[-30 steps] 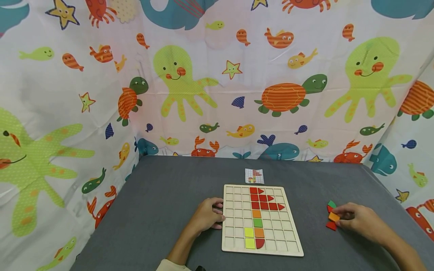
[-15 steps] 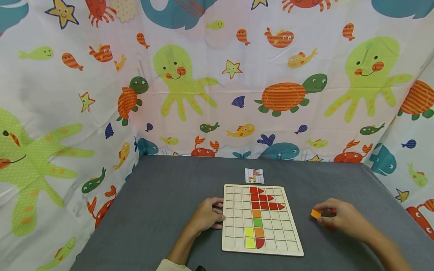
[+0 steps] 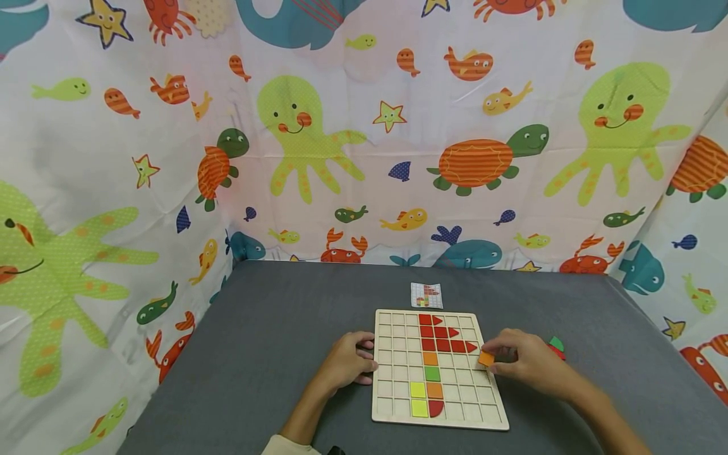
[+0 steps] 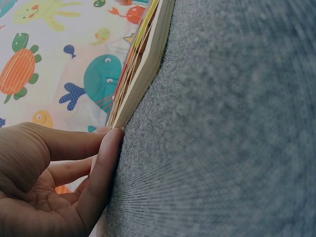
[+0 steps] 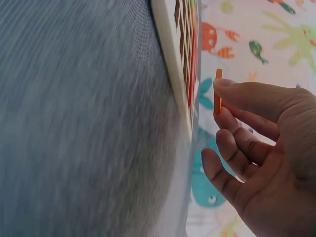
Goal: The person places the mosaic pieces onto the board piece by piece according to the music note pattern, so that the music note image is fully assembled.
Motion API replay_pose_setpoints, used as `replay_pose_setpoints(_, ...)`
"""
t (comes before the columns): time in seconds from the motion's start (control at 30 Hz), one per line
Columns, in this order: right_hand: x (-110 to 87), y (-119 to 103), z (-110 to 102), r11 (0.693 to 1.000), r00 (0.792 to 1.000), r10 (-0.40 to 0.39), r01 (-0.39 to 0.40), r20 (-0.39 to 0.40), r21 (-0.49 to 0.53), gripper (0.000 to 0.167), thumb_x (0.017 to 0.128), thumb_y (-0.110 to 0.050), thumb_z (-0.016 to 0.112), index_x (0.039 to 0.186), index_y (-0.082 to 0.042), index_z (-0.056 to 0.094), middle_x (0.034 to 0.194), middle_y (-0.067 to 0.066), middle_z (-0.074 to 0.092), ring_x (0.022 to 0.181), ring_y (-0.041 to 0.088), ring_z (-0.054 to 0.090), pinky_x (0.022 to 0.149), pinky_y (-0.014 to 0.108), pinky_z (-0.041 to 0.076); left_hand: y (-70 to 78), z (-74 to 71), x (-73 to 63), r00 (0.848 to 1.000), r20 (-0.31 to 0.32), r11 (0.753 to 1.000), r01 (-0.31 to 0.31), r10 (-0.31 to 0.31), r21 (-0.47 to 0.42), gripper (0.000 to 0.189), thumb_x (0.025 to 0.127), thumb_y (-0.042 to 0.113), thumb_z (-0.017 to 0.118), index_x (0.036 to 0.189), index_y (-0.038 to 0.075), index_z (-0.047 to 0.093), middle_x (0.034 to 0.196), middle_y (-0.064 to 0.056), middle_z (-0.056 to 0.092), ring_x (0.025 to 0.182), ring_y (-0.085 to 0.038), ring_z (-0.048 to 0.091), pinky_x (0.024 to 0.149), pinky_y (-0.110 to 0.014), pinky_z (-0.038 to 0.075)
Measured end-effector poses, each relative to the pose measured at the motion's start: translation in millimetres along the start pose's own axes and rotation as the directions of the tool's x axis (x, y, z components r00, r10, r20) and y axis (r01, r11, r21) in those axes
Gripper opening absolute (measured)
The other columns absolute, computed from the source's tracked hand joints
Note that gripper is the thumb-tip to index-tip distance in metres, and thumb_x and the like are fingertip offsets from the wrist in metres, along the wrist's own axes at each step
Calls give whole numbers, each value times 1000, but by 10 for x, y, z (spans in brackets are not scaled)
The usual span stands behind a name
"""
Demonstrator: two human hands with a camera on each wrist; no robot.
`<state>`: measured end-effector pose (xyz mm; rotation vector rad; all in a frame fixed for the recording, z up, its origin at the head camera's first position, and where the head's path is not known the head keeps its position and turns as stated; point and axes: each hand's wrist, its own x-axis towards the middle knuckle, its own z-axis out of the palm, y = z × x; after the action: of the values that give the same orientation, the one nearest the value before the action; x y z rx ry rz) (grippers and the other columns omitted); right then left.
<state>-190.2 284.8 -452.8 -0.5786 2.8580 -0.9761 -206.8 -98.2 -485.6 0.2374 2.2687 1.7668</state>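
Observation:
A pale wooden grid board (image 3: 392, 360) lies flat on the dark cloth. My left hand (image 3: 347, 360) holds its left edge between bent fingers, and the left wrist view shows thumb and finger (image 4: 106, 163) together at the board's rim. Red, orange, green and yellow tiles fill some cells, with red pointed tiles (image 3: 471, 347) ending the upper rows. Over the board's right edge, my right hand (image 3: 526, 360) pinches an orange square tile (image 3: 486, 358) between thumb and fingers. In the right wrist view that orange tile (image 5: 218, 91) is edge-on, apart from the board.
A small printed pattern card (image 3: 426, 296) lies behind the board. To the right, partly behind my right hand, are a green tile (image 3: 557, 344) and a red tile (image 3: 558, 352). A sea-animal curtain (image 3: 341, 158) hangs behind and beside the table.
My right hand has picked up the orange tile from the loose pieces at the right and carried it left to the board's edge. My left hand stays put.

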Motion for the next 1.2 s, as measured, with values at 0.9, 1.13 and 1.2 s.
replay_pose_setpoints(0.9, 316, -512, 463, 984, 977, -161, 149, 140, 96, 29, 93, -31, 83, 117, -17, 76, 108, -9, 68, 94, 11, 59, 77, 26, 55, -1, -2, 6, 1000, -1, 1000, 12, -12, -6, 61, 84, -11, 78, 142, -7, 59, 124, -17, 61, 99, -22, 67, 62, -38, 67)
replay_pose_setpoints(1.13, 364, -637, 531, 988, 973, -131, 113, 188, 103, 28, 93, -29, 83, 118, -18, 78, 108, -9, 68, 95, 14, 58, 78, 26, 54, 8, -4, 1, 1000, 2, 1000, 14, -14, -1, 61, 84, -11, 78, 142, -6, 59, 125, -17, 61, 99, -22, 67, 62, -37, 67)
replay_pose_setpoints(1.2, 375, -674, 550, 988, 971, -128, 107, 201, 112, 28, 93, -30, 83, 118, -18, 78, 107, -10, 68, 97, 15, 59, 80, 27, 54, 11, -6, -1, 1000, 4, 1000, 15, -15, -2, 61, 85, -11, 78, 142, -6, 59, 125, -17, 61, 98, -22, 66, 62, -37, 67)
